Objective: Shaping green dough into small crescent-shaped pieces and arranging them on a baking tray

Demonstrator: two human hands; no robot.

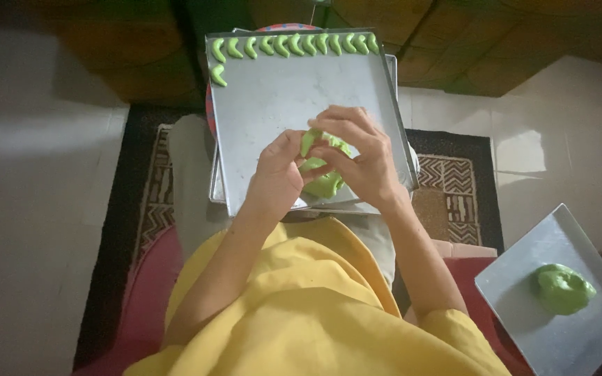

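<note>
Both hands, left (276, 174) and right (360, 157), pinch a soft, lumpy, bright-green dough ball (323, 182).

A soft lump of bright green dough (323, 166) sits pinched between the fingers of both hands, above the near edge of a metal baking tray. Its surface looks lumpy, uneven and partly hidden.

Pale tiled floor (36, 209) — dark patterned rug (454, 188), dim wooden furniture (468, 42) behind.
</note>
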